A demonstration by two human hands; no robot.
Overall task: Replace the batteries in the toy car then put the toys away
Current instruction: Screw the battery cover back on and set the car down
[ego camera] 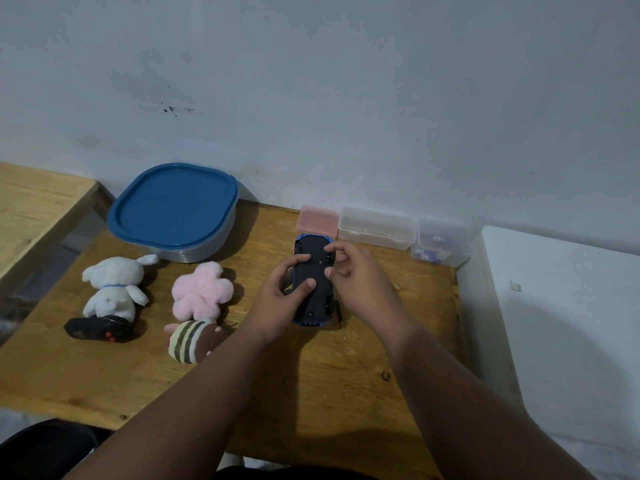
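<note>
1. The toy car (313,289) lies upside down on the wooden table (311,375), near its far edge, with the black underside facing up and the blue body showing at both ends.
2. Your left hand (285,299) grips the car from its left side. The fingers curl round the left edge, with the thumb and forefinger pressed on the underside.
3. Your right hand (358,277) reaches in from the car's right side. Its fingers are curled and close together, and the forefinger and thumb tips rest on the underside. You cannot tell whether any small part sits between those tips.
4. A thin screwdriver (341,322) lies on the table just beside the car's right edge, partly under your right wrist.
5. Behind the car, against the wall, stand a pink box (318,220), a clear box (377,228) and a smaller clear box (441,244), all closed.
6. To the left sit a container with a blue lid (173,211), a white plush (112,289), a pink plush (202,291), a striped plush (188,341) and a black remote control (97,330). The remote touches the white plush.
</note>
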